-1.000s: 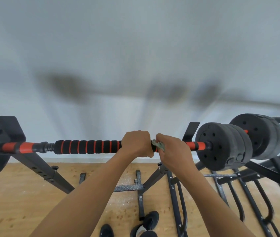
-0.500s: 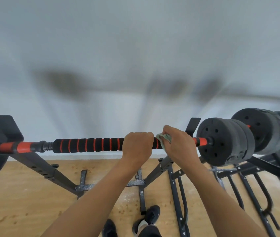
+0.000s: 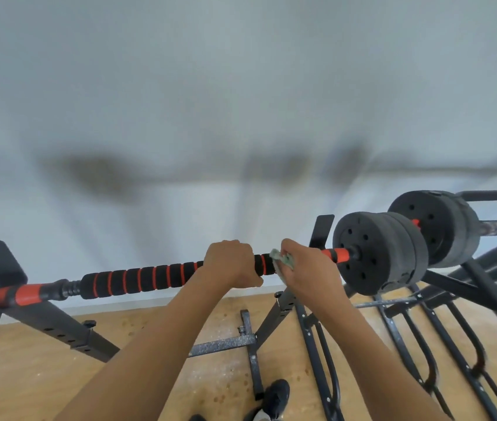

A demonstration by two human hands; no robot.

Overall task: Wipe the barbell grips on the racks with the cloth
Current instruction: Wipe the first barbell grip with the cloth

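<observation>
Gripping the black-and-orange foam barbell grip (image 3: 138,279) overhand with the left hand (image 3: 230,262), fingers closed round it near its right end. Pressing a pale green cloth (image 3: 283,259) onto the grip's right end with the right hand (image 3: 311,271), fingers curled over it (only a crumpled edge showing). Resting across the rack (image 3: 282,311); black weight plates (image 3: 377,253) just beyond the right hand

A pale wall (image 3: 241,86) stands behind, meeting a wooden floor (image 3: 28,375). Black shoes (image 3: 276,396) stand on the floor near its bottom edge.
</observation>
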